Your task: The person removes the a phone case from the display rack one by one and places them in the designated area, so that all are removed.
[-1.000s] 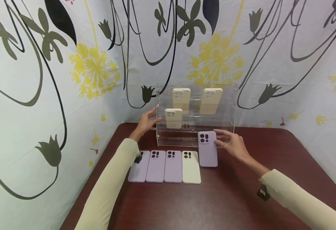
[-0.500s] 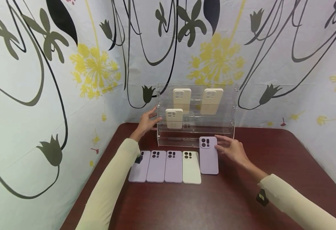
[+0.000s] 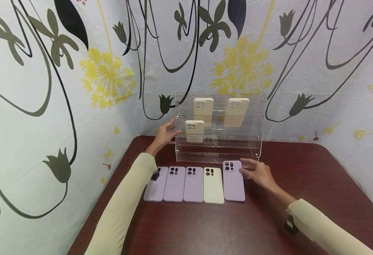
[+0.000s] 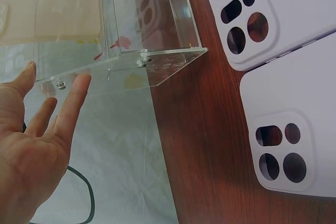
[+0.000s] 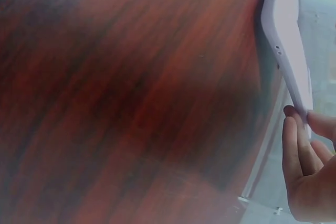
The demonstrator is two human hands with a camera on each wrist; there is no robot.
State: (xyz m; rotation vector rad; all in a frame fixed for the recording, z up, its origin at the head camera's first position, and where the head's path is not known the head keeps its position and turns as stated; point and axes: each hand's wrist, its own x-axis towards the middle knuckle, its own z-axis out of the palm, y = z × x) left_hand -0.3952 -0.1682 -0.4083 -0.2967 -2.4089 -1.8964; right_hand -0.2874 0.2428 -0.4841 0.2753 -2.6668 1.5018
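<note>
In the head view, my right hand (image 3: pixel 258 173) pinches the upper right edge of a light purple phone case (image 3: pixel 234 182) between thumb and fingers. The right wrist view shows this case tilted, the end at my hand (image 5: pixel 315 171) raised off the table. It lies at the right end of a row with a cream phone case (image 3: pixel 213 186) and several purple phone cases (image 3: pixel 173 185). My left hand (image 4: pixel 37 145) has its fingers extended against the left side panel of a clear acrylic display stand (image 3: pixel 218 141). Cream phone cases (image 3: pixel 194 131) stand on its tiers.
The dark red wooden table (image 3: pixel 205 230) holds everything. Behind the stand hangs a white cloth (image 3: pixel 173 53) with flowers and vines, which also closes off the left and right sides. The row of cases lies just in front of the stand.
My right hand has brought the purple phone case down and toward me, from in front of the stand to beside the cream case. The left hand stays at the stand's side.
</note>
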